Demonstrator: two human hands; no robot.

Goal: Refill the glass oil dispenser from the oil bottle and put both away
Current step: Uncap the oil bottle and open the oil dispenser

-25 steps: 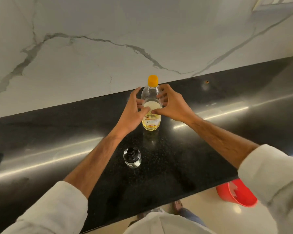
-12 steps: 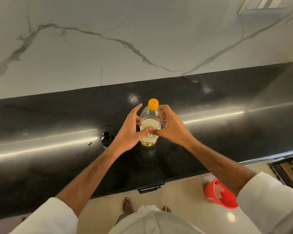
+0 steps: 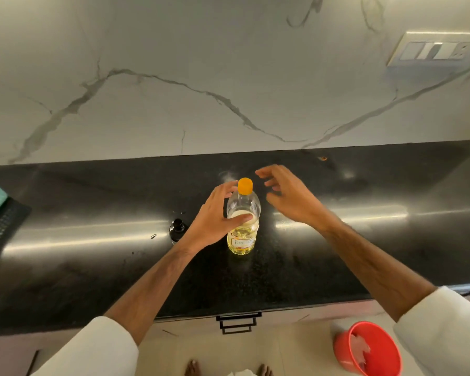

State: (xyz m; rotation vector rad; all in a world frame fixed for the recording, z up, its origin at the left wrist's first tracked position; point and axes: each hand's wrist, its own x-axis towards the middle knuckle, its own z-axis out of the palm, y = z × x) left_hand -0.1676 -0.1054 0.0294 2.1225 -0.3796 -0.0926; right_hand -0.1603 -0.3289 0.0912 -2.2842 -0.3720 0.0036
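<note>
Two hands: left hand (image 3: 215,215) grips oil bottle (image 3: 243,226), label unreadable; right hand (image 3: 291,196) spread.

A white marble wall (image 3: 174,50) with grey veins rises behind the glossy black surface (image 3: 391,240); a switch plate (image 3: 434,50) sits upper right; pale floor (image 3: 296,354) below holds a red bucket (image 3: 364,351); a black drawer handle (image 3: 238,322) shows.

oil bottle (image 3: 242,232): clear glossy plastic in my left hand (image 3: 215,215)
countertop (image 3: 364,240): polished black speckled stone under my hands
backsplash (image 3: 228,77): smooth veined marble
</note>
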